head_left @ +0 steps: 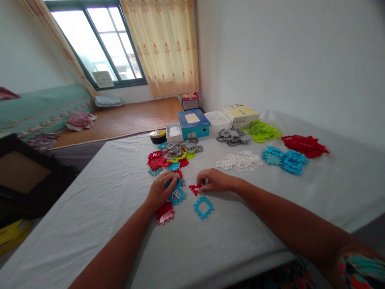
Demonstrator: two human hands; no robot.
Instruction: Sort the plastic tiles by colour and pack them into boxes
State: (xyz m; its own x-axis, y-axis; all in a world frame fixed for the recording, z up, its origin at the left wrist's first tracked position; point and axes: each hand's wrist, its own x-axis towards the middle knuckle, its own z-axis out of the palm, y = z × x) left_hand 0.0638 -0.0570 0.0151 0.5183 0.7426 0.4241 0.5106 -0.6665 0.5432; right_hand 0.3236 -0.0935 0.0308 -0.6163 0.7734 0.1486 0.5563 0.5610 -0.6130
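My left hand (161, 190) rests curled on a small cluster of joined plastic tiles (176, 194), blue and grey with a red one (165, 214) at its near end; its fingers press on the blue part. My right hand (214, 180) pinches a small red tile (195, 188) at the table surface. A loose blue square frame tile (203, 207) lies just in front of the right hand. Behind the left hand sits a mixed heap of red, grey, green and blue tiles (171, 156).
On the white-covered table (105, 208) lie sorted piles: white tiles (240, 161), blue (284, 159), red (304, 145), green (264, 131), grey (233, 136). Boxes (193, 123) and a tape roll (158, 136) stand at the far edge. A dark frame (24, 172) sits left.
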